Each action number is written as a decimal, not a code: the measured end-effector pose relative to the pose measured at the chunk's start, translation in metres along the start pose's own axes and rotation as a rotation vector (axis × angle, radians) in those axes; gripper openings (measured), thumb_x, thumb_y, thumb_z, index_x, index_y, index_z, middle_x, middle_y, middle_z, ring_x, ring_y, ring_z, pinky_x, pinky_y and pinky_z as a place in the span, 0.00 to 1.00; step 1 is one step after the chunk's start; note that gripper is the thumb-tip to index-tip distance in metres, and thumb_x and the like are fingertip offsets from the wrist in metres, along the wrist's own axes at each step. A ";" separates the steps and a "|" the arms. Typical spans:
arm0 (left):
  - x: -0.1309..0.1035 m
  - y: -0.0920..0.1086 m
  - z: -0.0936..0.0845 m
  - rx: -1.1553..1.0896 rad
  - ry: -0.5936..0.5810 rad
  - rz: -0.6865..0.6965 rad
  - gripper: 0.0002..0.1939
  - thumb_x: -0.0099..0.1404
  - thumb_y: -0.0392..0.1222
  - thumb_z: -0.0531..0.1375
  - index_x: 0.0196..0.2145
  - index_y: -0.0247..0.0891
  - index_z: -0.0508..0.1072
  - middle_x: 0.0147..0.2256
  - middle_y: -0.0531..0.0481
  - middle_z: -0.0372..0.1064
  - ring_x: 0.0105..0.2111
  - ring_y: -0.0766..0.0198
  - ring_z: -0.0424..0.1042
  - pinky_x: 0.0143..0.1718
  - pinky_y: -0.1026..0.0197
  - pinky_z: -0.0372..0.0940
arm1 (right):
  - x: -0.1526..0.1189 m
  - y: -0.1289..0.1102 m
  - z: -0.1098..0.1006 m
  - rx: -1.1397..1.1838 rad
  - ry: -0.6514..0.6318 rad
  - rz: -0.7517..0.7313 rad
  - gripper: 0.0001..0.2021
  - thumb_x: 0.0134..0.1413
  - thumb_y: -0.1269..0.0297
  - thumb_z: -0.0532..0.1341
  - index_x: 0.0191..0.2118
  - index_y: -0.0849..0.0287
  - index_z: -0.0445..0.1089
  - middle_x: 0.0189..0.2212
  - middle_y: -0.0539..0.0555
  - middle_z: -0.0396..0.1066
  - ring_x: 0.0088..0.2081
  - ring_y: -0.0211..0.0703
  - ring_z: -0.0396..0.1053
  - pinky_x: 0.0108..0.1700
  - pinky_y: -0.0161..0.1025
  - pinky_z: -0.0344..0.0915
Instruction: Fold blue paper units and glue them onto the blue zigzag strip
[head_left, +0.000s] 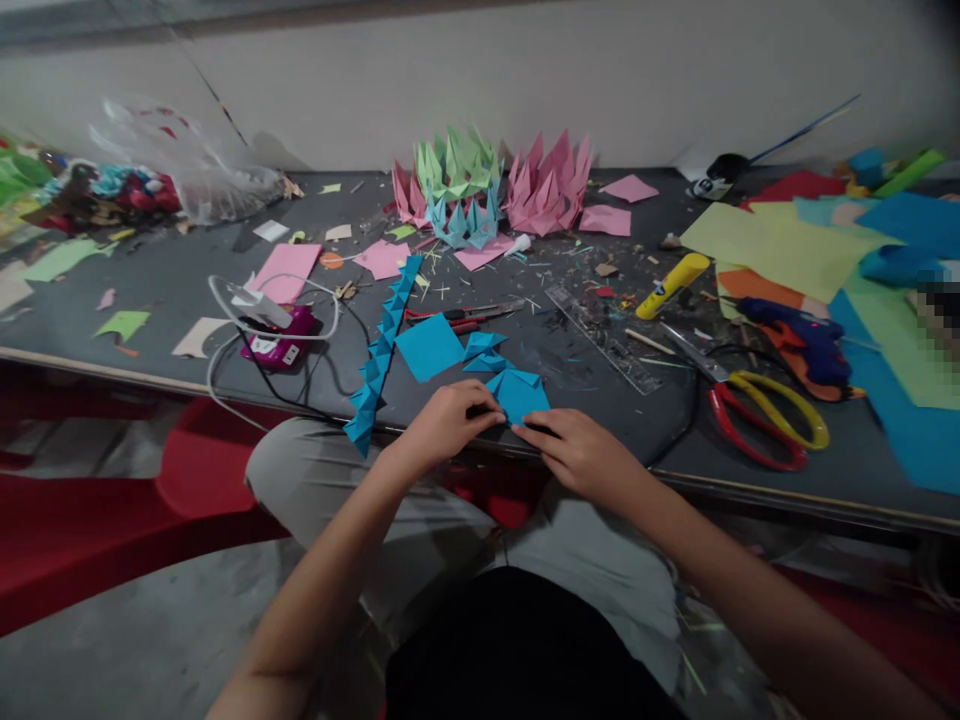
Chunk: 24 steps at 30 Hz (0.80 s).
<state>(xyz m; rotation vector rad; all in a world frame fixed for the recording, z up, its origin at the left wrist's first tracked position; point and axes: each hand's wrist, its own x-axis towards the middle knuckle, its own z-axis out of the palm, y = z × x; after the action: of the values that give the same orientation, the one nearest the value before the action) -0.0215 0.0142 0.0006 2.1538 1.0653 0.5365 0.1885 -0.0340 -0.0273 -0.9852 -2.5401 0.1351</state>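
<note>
Between my two hands a piece of blue paper (523, 394), partly folded at its top, lies at the table's near edge. My left hand (454, 420) pinches its lower left side with thumb and finger. My right hand (574, 447) has its fingertips closed on the lower edge, close to the left fingertips. Just behind it are small folded blue pieces (484, 350). A flat blue square (430, 347) sits to their left. Farther left, a chain of folded blue triangles (384, 345) runs toward me and overhangs the edge.
Pink, green and light-blue paper flowers (551, 185) stand at the back. Scissors (750, 400), a glue gun (795, 340), a yellow cutter (673, 285) and a clear ruler (604, 340) lie to the right. A purple power adapter (279, 340) with looping cables is left. Coloured sheets (787, 245) fill the right end.
</note>
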 end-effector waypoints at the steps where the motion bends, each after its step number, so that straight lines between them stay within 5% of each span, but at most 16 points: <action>1: 0.000 0.001 0.000 0.006 0.003 -0.006 0.03 0.58 0.35 0.60 0.28 0.35 0.74 0.30 0.50 0.69 0.32 0.66 0.68 0.34 0.64 0.61 | 0.000 0.000 0.000 0.002 -0.003 0.003 0.17 0.54 0.75 0.50 0.48 0.62 0.69 0.42 0.61 0.70 0.42 0.48 0.67 0.42 0.47 0.67; 24: -0.001 0.007 0.007 0.046 0.077 -0.072 0.04 0.56 0.32 0.60 0.25 0.35 0.71 0.29 0.51 0.66 0.31 0.66 0.67 0.32 0.65 0.60 | 0.003 0.000 0.001 -0.015 -0.016 0.009 0.19 0.54 0.75 0.48 0.49 0.62 0.68 0.42 0.62 0.69 0.43 0.48 0.66 0.42 0.46 0.65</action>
<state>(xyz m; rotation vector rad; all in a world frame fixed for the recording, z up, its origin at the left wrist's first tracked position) -0.0144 0.0078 0.0006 2.1401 1.2029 0.5712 0.1861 -0.0325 -0.0268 -1.0051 -2.5548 0.1277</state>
